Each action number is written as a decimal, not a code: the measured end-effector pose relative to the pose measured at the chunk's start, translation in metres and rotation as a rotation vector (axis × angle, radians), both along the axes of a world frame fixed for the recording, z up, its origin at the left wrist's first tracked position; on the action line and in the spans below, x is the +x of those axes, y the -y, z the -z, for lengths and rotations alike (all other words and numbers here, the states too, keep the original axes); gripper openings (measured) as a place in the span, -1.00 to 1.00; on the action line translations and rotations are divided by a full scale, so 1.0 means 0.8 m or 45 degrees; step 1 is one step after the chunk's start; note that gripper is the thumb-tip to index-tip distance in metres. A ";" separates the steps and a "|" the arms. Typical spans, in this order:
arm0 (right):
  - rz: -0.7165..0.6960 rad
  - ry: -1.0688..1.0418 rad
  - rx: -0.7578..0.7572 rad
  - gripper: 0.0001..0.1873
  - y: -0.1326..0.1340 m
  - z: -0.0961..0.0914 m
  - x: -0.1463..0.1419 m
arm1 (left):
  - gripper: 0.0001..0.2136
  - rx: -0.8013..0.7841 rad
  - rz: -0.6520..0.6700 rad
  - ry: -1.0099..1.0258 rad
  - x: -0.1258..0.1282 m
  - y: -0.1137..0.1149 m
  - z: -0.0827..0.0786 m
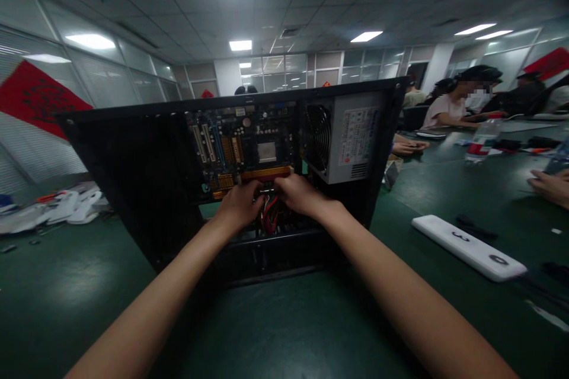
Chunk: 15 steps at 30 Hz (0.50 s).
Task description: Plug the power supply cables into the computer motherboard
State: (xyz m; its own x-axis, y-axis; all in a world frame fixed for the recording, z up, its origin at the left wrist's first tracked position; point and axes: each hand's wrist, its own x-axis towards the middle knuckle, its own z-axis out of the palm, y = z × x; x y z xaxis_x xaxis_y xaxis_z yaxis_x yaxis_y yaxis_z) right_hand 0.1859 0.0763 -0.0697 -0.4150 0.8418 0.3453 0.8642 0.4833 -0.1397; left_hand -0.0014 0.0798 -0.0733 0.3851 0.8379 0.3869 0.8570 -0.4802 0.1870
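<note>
A black computer case [146,154] lies open on its side in front of me, its inside facing me. In it sit a motherboard [255,136] with a bare square processor [267,152] and a grey power supply [355,142] with a fan. My left hand [242,204] and my right hand [300,192] meet at the motherboard's lower edge, just below the memory slots [267,174]. Fingers of both are curled in, close together; what they pinch is hidden by them. Between and below the hands hangs a bundle of red and black cables [269,216].
A white power bank [469,247] marked 3 lies on the green table [284,325], right of the case. Further back stand a water bottle [483,141] and seated people; another person's hand [551,185] shows at the right edge. White scraps [75,204] pile at left.
</note>
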 end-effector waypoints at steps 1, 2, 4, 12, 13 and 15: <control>-0.004 -0.001 0.000 -0.78 0.000 0.000 0.000 | -0.74 0.002 -0.008 -0.006 0.000 0.002 0.000; -0.003 0.000 -0.003 -0.78 0.000 0.000 -0.001 | -0.72 0.003 -0.016 -0.013 0.001 0.004 -0.001; 0.010 0.010 -0.013 -0.76 0.002 -0.001 -0.002 | -0.68 -0.011 -0.012 -0.020 0.001 0.007 -0.002; 0.130 0.113 -0.024 -0.72 0.008 -0.002 -0.008 | -0.65 -0.080 -0.027 0.019 0.002 0.006 -0.004; 0.142 0.114 -0.011 -0.71 0.008 -0.001 -0.008 | -0.67 -0.062 -0.048 -0.001 0.003 0.005 -0.005; 0.164 0.106 0.017 -0.70 0.007 0.000 -0.009 | -0.70 -0.033 -0.071 -0.059 0.003 0.004 -0.006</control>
